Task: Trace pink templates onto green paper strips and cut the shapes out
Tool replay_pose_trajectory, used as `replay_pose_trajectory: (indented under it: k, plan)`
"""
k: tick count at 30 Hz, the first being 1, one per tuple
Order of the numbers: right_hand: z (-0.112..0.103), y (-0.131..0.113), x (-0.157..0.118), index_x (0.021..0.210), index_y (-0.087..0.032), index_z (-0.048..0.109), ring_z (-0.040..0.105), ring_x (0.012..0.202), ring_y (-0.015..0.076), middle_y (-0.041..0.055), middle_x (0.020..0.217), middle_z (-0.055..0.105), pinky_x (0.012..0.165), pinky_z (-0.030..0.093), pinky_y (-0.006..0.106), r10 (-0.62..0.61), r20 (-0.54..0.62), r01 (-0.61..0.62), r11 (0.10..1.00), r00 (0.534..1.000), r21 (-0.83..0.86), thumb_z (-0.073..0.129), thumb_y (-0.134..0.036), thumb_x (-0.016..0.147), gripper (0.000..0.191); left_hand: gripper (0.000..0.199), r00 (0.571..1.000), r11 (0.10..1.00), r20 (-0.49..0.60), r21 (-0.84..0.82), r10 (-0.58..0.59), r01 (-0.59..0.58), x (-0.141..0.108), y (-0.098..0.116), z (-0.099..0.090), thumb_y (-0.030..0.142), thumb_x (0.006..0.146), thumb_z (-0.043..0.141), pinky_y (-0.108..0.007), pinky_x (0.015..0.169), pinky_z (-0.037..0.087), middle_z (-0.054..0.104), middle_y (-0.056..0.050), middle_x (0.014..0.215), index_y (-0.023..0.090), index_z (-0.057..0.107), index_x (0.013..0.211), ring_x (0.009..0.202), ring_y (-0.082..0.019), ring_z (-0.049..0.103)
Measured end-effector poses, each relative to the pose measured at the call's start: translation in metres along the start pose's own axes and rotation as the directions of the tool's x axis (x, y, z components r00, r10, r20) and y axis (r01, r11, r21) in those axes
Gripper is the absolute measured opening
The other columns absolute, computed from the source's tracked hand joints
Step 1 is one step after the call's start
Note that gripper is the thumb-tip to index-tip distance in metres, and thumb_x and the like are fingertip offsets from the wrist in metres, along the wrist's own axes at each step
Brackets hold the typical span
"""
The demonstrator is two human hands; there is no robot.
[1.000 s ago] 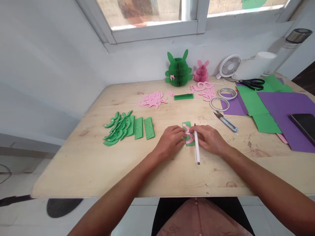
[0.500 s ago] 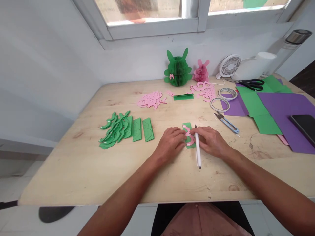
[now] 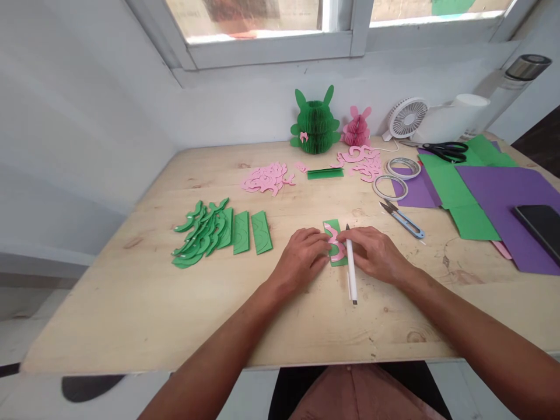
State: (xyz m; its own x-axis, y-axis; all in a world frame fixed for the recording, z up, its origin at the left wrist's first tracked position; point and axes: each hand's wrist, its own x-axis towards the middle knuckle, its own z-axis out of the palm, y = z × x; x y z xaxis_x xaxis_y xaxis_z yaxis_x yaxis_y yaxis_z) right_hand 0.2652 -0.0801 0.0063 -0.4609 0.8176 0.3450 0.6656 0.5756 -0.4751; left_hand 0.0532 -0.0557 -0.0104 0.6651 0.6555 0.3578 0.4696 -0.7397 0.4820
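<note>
A pink curved paper shape (image 3: 338, 251) lies on top of a small green paper rectangle (image 3: 334, 224), flat on the table. The fingers of my left hand (image 3: 304, 256) press on the left edge of the pink shape. From the other side, the fingertips of my right hand (image 3: 373, 252) touch its right edge, and a white pen (image 3: 352, 271) is held among those fingers, dark tip pointing away from me. Left of my hands are two separate green rectangles (image 3: 261, 232) with drawn curves, beside a pile of cut green shapes (image 3: 203, 233).
Pink cutouts (image 3: 268, 178), a folded green strip (image 3: 325, 173) and green (image 3: 315, 125) and pink (image 3: 357, 129) paper figures stand or lie further back. Tape rolls (image 3: 390, 188), snips (image 3: 405, 220), black scissors (image 3: 446, 150), coloured paper (image 3: 503, 204), a phone (image 3: 540, 224) and a fan (image 3: 408, 118) are to the right.
The view has shifted very slightly. Both hands, the pen and the papers between them keep nearly the same arrangement.
</note>
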Motion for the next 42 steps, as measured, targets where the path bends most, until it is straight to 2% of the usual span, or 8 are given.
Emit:
replay_pose_trajectory:
  k: [6,12,19,24,31,42]
  plan:
    - [0.0003,0.0004,0.0,0.107,-0.024,0.059,0.066,0.09,0.0198,0.0041,0.097,0.071,0.081,0.047,0.034,-0.001,0.003,0.001,1.0,1.0,0.002,0.054,-0.016,0.083,0.026,0.021,1.0,1.0,-0.018,-0.004,0.005,-0.005,-0.0002,0.0001,0.0012,0.012,0.085,0.05,-0.043,0.098,0.042,0.066,-0.003,0.114,0.021,0.064,0.096,0.111,-0.022,0.053]
    - [0.0012,0.001,-0.0006,0.104,-0.024,0.059,0.066,0.093,0.0205,0.0046,0.104,0.071,0.082,0.048,0.035,0.007,0.003,-0.006,1.0,1.0,-0.014,0.054,-0.013,0.081,0.026,0.02,1.0,1.0,-0.026,0.003,0.002,-0.002,-0.0001,0.0004,0.0017,0.012,0.085,0.049,-0.043,0.097,0.042,0.066,-0.003,0.113,0.021,0.064,0.095,0.111,-0.022,0.053]
    - [0.0015,0.0017,-0.0007,0.108,-0.026,0.06,0.066,0.095,0.0211,0.0042,0.102,0.071,0.083,0.048,0.036,-0.011,-0.002,0.011,1.0,1.0,0.002,0.054,-0.013,0.081,0.031,0.02,1.0,1.0,-0.015,0.016,0.006,-0.006,-0.0002,0.0017,0.0005,0.012,0.084,0.051,-0.044,0.098,0.042,0.066,-0.003,0.114,0.021,0.064,0.095,0.111,-0.022,0.054]
    - [0.0016,0.0013,-0.0008,0.104,-0.025,0.06,0.066,0.095,0.021,0.0042,0.103,0.071,0.083,0.049,0.037,0.001,0.003,-0.001,1.0,1.0,-0.004,0.054,-0.012,0.081,0.027,0.02,1.0,1.0,-0.012,0.02,0.01,-0.01,-0.0003,0.003,-0.001,0.013,0.084,0.049,-0.044,0.098,0.042,0.066,-0.004,0.114,0.02,0.064,0.096,0.11,-0.023,0.054]
    - [0.0022,0.0025,-0.0017,0.11,-0.026,0.059,0.066,0.094,0.0219,0.0048,0.104,0.071,0.082,0.05,0.038,-0.003,-0.009,0.003,1.0,1.0,-0.028,0.055,-0.013,0.08,0.032,0.025,1.0,0.999,-0.005,0.034,0.009,-0.008,-0.0008,0.0042,-0.0008,0.014,0.085,0.048,-0.044,0.097,0.042,0.065,-0.004,0.115,0.022,0.064,0.104,0.11,-0.022,0.053]
    - [0.0026,0.0018,-0.0017,0.109,-0.026,0.059,0.066,0.095,0.0211,0.0036,0.104,0.071,0.083,0.048,0.037,0.016,-0.002,-0.016,1.0,1.0,-0.007,0.054,-0.013,0.082,0.03,0.024,1.0,0.998,0.003,0.053,0.019,-0.019,-0.0017,0.0058,-0.0022,0.015,0.086,0.048,-0.043,0.096,0.043,0.065,-0.004,0.114,0.022,0.065,0.101,0.109,-0.022,0.054]
